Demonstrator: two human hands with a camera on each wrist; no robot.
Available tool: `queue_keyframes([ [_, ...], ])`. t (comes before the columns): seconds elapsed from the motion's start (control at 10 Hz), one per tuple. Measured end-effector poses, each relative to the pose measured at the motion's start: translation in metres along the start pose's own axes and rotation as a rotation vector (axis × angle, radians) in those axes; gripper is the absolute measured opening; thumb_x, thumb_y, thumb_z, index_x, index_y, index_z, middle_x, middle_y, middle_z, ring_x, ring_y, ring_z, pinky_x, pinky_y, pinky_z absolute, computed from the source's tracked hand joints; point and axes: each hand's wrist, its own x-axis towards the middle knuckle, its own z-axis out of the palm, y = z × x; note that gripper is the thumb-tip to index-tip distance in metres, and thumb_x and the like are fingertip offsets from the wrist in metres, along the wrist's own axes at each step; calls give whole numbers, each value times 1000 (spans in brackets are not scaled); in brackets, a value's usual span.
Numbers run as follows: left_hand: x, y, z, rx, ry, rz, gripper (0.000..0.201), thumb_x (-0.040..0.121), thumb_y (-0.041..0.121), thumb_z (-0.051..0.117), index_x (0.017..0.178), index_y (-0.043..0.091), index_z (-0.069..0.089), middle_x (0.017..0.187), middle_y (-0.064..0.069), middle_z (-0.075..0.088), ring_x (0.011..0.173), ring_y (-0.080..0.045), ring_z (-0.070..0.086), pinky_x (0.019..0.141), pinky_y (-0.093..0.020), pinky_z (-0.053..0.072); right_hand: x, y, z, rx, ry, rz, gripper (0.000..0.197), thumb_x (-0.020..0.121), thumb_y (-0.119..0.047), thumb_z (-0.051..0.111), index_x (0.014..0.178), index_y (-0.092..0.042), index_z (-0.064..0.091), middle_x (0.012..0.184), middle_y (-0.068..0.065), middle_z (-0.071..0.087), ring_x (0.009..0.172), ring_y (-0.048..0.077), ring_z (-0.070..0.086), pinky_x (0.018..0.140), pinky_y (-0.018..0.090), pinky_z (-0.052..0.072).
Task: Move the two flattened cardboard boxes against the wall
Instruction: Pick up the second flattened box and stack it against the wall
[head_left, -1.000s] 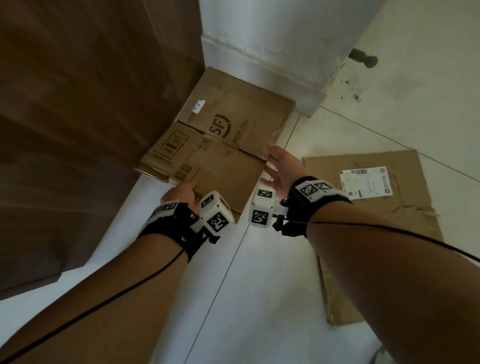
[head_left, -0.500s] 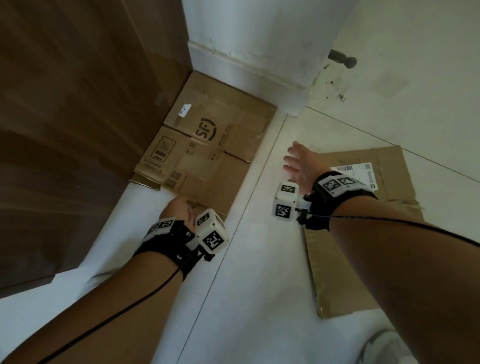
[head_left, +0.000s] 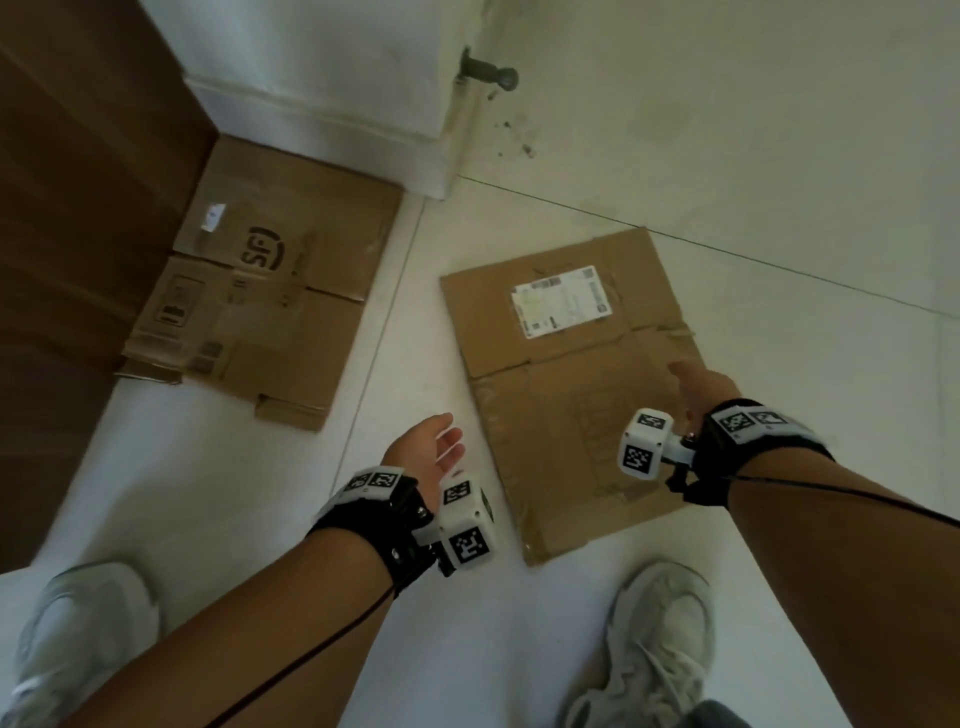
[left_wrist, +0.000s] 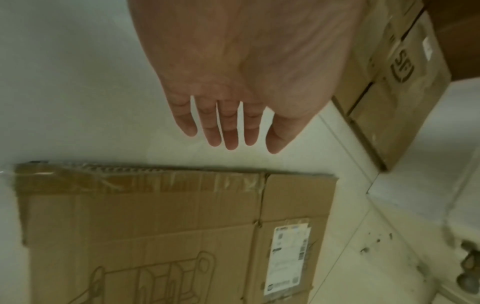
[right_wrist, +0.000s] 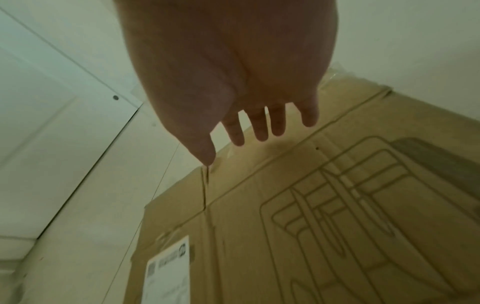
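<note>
One flattened cardboard box with an SF logo (head_left: 260, 306) lies in the corner between the brown wooden panel and the white wall base; it also shows in the left wrist view (left_wrist: 400, 82). A second flattened box with a white shipping label (head_left: 566, 384) lies on the floor in front of me, apart from the wall. My left hand (head_left: 431, 447) hovers open over the floor just left of this box, fingers straight (left_wrist: 228, 131). My right hand (head_left: 698, 384) is open above the box's right part, fingers extended and holding nothing (right_wrist: 259, 127).
A brown wooden panel (head_left: 78, 208) stands at the left. The white wall base (head_left: 322, 104) runs behind the corner box, and a dark door stopper (head_left: 488, 73) sticks out near it. My two pale shoes (head_left: 654, 644) stand on the white tiled floor.
Both hands have left the corner box and swung right and back toward the labelled box. My view has tipped down, so my shoes now show.
</note>
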Motion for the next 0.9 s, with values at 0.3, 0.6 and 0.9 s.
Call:
queue_keyframes([
  [0.3, 10, -22, 32, 204, -1, -13, 44, 94, 31, 55, 135, 16, 54, 144, -2, 52, 134, -21, 46, 101, -41, 38, 40, 41, -25, -133, 109, 13, 68, 93, -37, 49, 150, -6, 30, 149, 22, 42, 126, 39, 48, 94, 43, 39],
  [0.6, 20, -13, 20, 258, 11, 72, 9, 95, 9, 54, 94, 7, 63, 61, -4, 72, 54, -19, 65, 37, -16, 48, 46, 53, -14, -302, 42, -95, 69, 86, -56, 42, 133, -8, 54, 126, 19, 63, 111, 38, 59, 97, 45, 46],
  [0.9, 15, 2, -10, 232, 82, 205, 42, 92, 0, 52, 128, 22, 46, 94, -7, 63, 80, -25, 63, 64, -36, 54, 12, 36, 12, -250, -85, -217, 50, 93, -40, 54, 125, -2, 56, 119, 17, 64, 106, 37, 62, 95, 46, 49],
])
